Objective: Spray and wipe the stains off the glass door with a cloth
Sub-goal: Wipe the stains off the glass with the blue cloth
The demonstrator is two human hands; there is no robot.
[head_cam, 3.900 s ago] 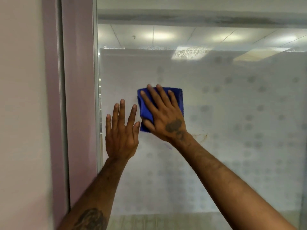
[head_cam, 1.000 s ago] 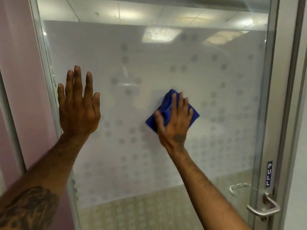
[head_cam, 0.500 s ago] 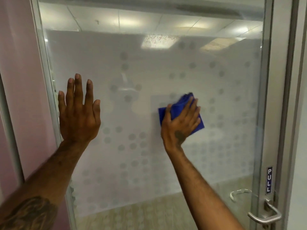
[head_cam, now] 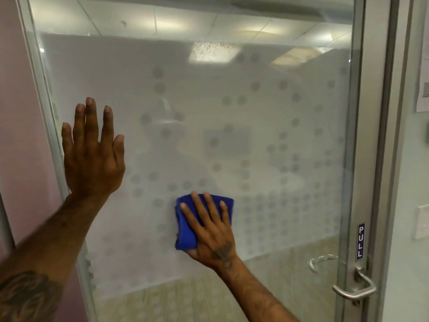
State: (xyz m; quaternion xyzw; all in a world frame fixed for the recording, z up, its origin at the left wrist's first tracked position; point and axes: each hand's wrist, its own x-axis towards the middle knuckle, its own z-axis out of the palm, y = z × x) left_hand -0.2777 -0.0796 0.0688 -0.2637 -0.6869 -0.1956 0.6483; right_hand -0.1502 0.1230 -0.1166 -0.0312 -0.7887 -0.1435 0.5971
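The glass door (head_cam: 267, 117) fills the view, frosted with a pattern of grey dots. A folded blue cloth (head_cam: 185, 231) is pressed flat against the lower middle of the pane under my right hand (head_cam: 212, 231), whose fingers are spread over it. My left hand (head_cam: 91, 154) rests flat and empty on the glass near the door's left edge, fingers up and apart. No stain is clear to see around the cloth. No spray bottle is in view.
A metal lever handle (head_cam: 355, 290) and a PULL sticker (head_cam: 360, 241) sit on the door's right frame (head_cam: 369, 135). A pink wall (head_cam: 21, 135) borders the left. Papers (head_cam: 423, 89) hang on the wall at far right.
My right hand has slid the cloth down and a little to the left on the glass. My left hand stays planted near the left edge.
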